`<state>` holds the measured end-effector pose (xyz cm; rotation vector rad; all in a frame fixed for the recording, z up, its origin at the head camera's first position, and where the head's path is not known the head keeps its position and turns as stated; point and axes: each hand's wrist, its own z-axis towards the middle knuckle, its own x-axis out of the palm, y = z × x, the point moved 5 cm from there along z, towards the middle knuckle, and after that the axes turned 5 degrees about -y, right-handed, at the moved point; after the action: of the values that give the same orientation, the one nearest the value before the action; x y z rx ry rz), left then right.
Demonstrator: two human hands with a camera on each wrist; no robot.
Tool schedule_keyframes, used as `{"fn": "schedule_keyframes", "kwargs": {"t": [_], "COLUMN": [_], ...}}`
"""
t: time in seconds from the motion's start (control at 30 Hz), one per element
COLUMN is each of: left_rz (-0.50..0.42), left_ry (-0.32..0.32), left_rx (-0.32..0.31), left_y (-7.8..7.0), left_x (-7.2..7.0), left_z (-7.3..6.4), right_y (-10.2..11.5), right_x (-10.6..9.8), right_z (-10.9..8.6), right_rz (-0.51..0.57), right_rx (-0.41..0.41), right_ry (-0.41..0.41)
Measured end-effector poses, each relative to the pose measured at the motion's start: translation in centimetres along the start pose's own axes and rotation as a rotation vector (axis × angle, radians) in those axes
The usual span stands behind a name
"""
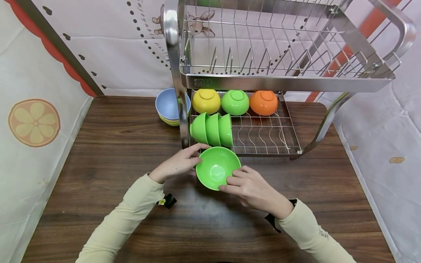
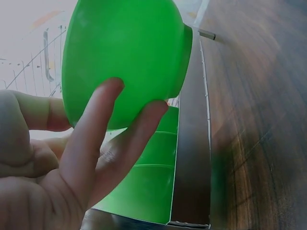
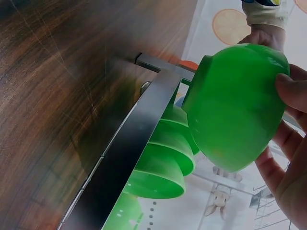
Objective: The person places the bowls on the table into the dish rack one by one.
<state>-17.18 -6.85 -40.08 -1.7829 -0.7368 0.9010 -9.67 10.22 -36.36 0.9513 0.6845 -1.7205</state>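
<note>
Just in front of the dish rack's lower tier, both hands hold a green bowl (image 1: 217, 168) with its inside facing up. My left hand (image 1: 177, 163) grips its left side; in the left wrist view, fingers (image 2: 112, 88) lie along the bowl's outside. The right side is pinched at the rim by my right hand (image 1: 252, 188), whose thumb (image 3: 290, 91) presses the outer wall in the right wrist view. Behind the held bowl, several green bowls (image 1: 226, 130) lean on their sides in a row on the rack.
A yellow bowl (image 1: 206, 101), a green upside-down bowl (image 1: 235, 103) and an orange bowl (image 1: 264, 103) sit at the lower tier's back. A blue bowl (image 1: 167, 104) tops a stack left of the metal rack (image 1: 289, 83). The upper tier overhangs. A wooden table (image 1: 125, 146) lies beneath.
</note>
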Motion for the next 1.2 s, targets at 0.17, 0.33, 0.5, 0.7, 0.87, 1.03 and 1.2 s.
{"fn": "schedule_keyframes", "kwargs": {"t": [0.17,0.33,0.5,0.7,0.87,1.03,1.2], "left_rz": [0.055,0.025,-0.011,0.163,0.166,0.245,0.227], "left_ry": [-0.010,-0.022,-0.104,-0.395,-0.582,-0.732,-0.710], "left_rx": [0.047,0.083,0.183,0.375,0.411,0.409,0.372], "left_y": [-0.3,-0.8,-1.9,-3.3,-3.0,-2.1,-1.1], "left_x": [-0.1,-0.2,-0.7,-2.7,-4.4,-5.5,-5.7], "left_z": [-0.1,-0.3,-0.7,-2.0,-2.7,-2.5,-1.6], "right_y": [-0.3,-0.8,-1.7,-2.8,-4.1,-5.6,-6.9], "right_x": [-0.4,-1.0,-1.7,-2.3,-2.5,-2.7,-2.7], "right_z": [-0.1,-0.2,-0.4,-0.9,-1.8,-2.8,-3.6], "right_rz": [0.045,0.088,0.174,0.325,0.519,0.670,0.765], "right_rx": [0.017,0.052,0.107,0.173,0.285,0.472,0.662], "right_ry": [-0.048,-0.101,-0.201,-0.330,-0.447,-0.561,-0.692]}}
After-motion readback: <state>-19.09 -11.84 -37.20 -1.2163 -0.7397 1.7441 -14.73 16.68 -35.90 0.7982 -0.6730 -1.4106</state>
